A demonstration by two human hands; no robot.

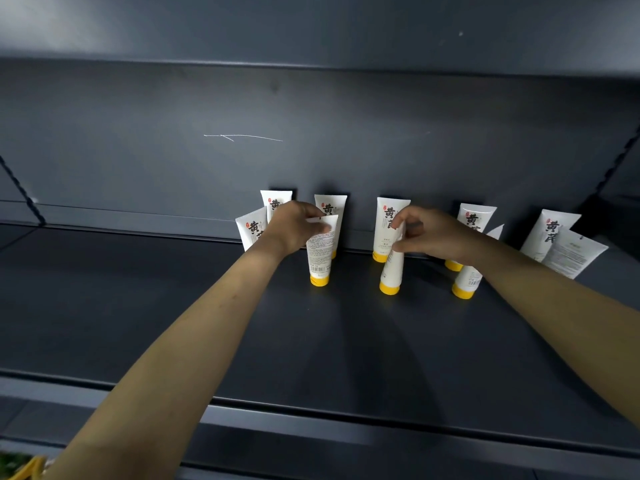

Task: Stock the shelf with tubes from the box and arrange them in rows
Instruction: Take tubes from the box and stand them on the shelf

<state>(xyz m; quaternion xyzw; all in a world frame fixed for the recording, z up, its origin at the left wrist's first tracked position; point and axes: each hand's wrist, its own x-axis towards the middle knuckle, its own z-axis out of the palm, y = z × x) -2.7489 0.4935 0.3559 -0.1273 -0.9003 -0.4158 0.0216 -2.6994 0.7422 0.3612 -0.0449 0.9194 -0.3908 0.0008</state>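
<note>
Grey shelf [145, 306]: white tubes [389, 220] stand cap-down along back wall [242, 109]. Left hand [294, 230] grips tube A [320, 258], right hand [436, 237] pinches tube B [393, 270], both before the wall.

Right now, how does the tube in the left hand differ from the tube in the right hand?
The left-hand tube faces the camera, showing print and a barcode; the right-hand tube is turned edge-on, showing plain white. The left-hand tube stands near upright; the right-hand tube leans, top to the right. Both are white, yellow cap down, gripped near the top by the left hand and right hand.
</note>
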